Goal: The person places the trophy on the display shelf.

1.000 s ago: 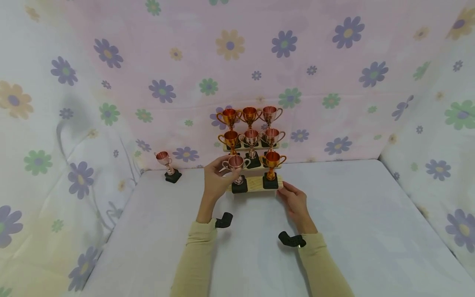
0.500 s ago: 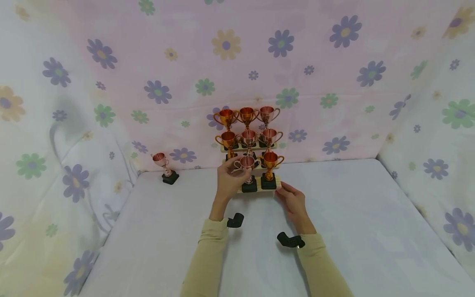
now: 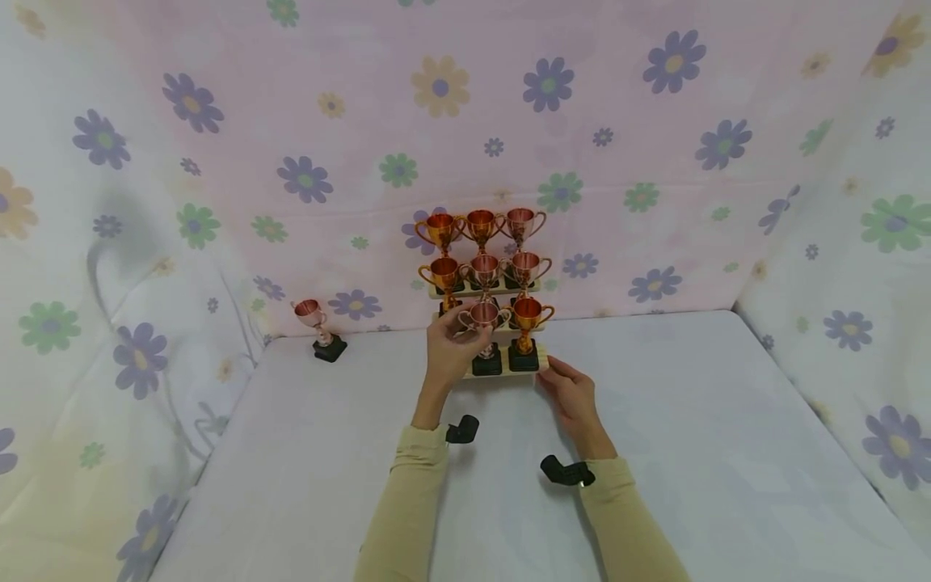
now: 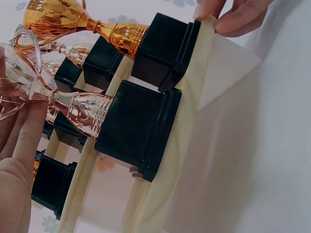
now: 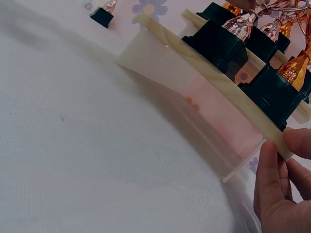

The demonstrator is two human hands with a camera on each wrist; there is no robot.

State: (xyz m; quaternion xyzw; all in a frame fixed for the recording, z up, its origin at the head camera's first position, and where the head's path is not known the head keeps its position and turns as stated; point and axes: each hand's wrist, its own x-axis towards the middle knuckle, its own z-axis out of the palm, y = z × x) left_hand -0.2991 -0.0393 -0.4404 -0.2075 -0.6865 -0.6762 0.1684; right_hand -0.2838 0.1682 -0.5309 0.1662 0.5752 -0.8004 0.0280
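My left hand point(image 3: 449, 354) holds a rose-gold trophy point(image 4: 131, 124) by its cup, fingers around the bowl and handles. The trophy stands upright, its black base on the front step of a tiered display stand point(image 5: 209, 65) with wooden steps. Close to its right, on the same step, is a gold trophy point(image 3: 524, 356). My right hand point(image 3: 573, 402) pinches the right end of that step, thumb above and fingers below. Several gold and rose-gold trophies point(image 3: 480, 230) fill the two steps behind. Part of the middle row is hidden by my left hand.
A lone rose-gold trophy point(image 3: 330, 347) with a black base stands at the back left of the white table point(image 3: 305, 453), by the flowered backdrop point(image 3: 618, 186). The stand has translucent side supports point(image 5: 160, 73) under its front step.
My left hand has shifted right along the front step with the rose-gold trophy, which now stands nearer the gold one. The right hand keeps its grip on the step's end.
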